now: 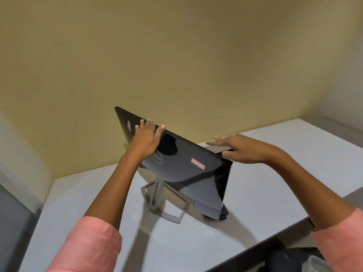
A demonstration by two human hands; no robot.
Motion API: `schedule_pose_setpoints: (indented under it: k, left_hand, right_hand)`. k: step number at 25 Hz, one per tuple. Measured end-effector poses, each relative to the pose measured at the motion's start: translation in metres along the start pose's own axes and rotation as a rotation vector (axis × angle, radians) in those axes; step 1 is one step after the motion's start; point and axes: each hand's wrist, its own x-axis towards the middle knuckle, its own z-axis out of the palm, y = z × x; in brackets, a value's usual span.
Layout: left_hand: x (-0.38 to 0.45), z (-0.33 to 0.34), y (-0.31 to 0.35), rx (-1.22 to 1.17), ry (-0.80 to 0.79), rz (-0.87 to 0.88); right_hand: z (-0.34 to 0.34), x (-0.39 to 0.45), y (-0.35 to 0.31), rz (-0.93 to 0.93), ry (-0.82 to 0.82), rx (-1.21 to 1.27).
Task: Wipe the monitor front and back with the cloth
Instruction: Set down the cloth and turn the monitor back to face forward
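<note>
A black monitor (182, 169) on a grey stand (169, 205) stands on the white table (265, 193), its glossy back with a round logo and a red-edged sticker turned toward me and tilted. My left hand (146, 138) lies flat on the back at the top edge, fingers straight. At the upper right corner, my right hand (239, 150) holds the monitor, with the thumb on the back and the fingers reaching over the top edge. A dark folded thing (224, 213), possibly the cloth, lies on the table behind the monitor's lower right corner.
A yellow wall (176, 55) rises right behind the table. The table's near edge (255, 246) runs diagonally at lower right. Below it sits a dark bag-like object (294, 260).
</note>
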Motion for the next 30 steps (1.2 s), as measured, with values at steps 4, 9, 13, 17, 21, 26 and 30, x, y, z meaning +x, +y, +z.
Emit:
schedule_pose_setpoints:
  k: [4,9,13,17,21,26,30]
  left_hand:
    - [-0.025,0.024,0.062,-0.112,0.045,-0.019]
    - [-0.029,0.054,0.107,-0.060,0.084,-0.215]
    - [-0.029,0.068,0.113,-0.001,0.180,-0.311]
    - [-0.030,0.069,0.103,-0.004,0.234,-0.405]
    - [-0.025,0.070,0.094,-0.040,0.225,-0.468]
    - [-0.020,0.070,0.089,-0.069,0.197,-0.481]
    - [-0.023,0.069,0.087,-0.059,0.177,-0.437]
  right_hand:
    - [-0.005,0.063,0.019,-0.194,0.072,0.037]
    - [-0.003,0.143,0.011,-0.438,0.082,-0.037]
    - [-0.007,0.197,-0.028,-0.679,0.110,-0.302]
    - [-0.009,0.228,-0.057,-0.748,0.121,-0.503]
    - [-0.004,0.238,-0.055,-0.754,0.090,-0.501]
    - [-0.001,0.243,-0.042,-0.787,0.124,-0.478]
    - [0.005,0.247,-0.039,-0.798,0.203,-0.434]
